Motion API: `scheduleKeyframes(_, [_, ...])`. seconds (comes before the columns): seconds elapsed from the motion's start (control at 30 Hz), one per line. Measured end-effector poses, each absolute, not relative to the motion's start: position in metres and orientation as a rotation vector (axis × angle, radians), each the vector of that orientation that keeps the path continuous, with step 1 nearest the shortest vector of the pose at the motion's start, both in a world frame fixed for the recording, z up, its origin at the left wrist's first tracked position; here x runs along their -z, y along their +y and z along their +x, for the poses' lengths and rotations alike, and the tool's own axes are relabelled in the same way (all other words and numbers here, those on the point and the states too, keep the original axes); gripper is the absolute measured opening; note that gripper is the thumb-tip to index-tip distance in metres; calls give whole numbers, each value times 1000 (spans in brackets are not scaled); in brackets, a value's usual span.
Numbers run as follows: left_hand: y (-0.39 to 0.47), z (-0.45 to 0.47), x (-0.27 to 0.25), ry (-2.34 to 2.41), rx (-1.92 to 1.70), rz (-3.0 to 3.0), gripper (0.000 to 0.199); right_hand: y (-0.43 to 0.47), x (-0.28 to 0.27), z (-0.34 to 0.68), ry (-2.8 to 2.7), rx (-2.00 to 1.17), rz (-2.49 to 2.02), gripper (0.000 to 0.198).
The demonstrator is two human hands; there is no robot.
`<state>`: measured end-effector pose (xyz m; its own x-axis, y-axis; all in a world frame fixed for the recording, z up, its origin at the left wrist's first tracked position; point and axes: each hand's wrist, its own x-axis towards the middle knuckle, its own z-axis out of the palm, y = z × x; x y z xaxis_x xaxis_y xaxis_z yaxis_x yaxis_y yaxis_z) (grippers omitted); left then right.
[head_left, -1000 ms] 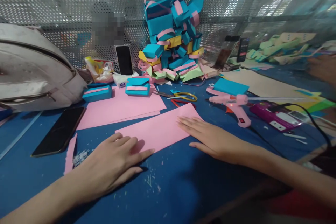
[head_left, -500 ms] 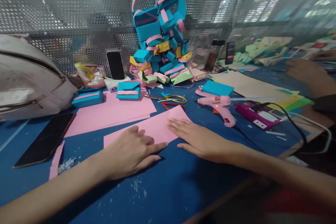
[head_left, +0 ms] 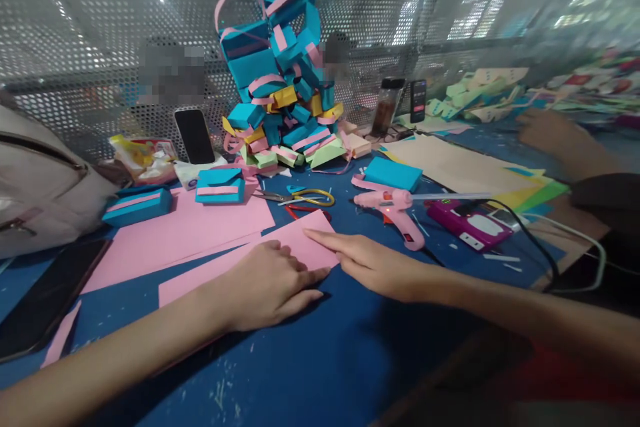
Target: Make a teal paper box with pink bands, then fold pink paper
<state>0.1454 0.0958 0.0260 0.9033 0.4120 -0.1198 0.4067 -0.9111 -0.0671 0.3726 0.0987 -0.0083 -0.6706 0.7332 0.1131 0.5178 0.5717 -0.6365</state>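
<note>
Two hands, head view: both are laid on the pink sheet [head_left: 299, 243], which is placed on the near part of the blue table [head_left: 310, 353].
Left hand [head_left: 273, 287]: the index finger is stretched along the near edge, the others loosely bent; nothing is gripped.
Right hand [head_left: 373, 267]: the index finger is extended onto the right end of the sheet, the others tucked under; no grasp is seen.
Pink sheet, stage: judged early, for it is left flat and unassembled; a fold along its near edge may be being pressed, but this cannot be confirmed.
Finished boxes: blue boxes with pink bands are already formed and heaped in a tall pile [head_left: 257, 65]; a left blue box [head_left: 140, 205] and a middle blue box [head_left: 220, 187] are set at the larger pink paper [head_left: 180, 233].
Tools: scissors [head_left: 320, 197] are laid beyond the sheet, and a glue gun [head_left: 390, 207] is rested to its right, near a purple power strip [head_left: 467, 223].
Obstructions: much of the sheet is hidden by the left forearm; its far corner is crowded by red handles [head_left: 300, 212].
</note>
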Motion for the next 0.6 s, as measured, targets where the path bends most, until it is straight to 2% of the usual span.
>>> scheduleKeyframes(0.27, [111, 165, -32, -644, -224, -3029, 41, 69, -11, 401, -2279, -484, -916, 53])
scheduleKeyframes(0.6, [125, 185, -29, -619, -179, -3015, 36, 59, -8, 413, -2239, -493, -1083, 52])
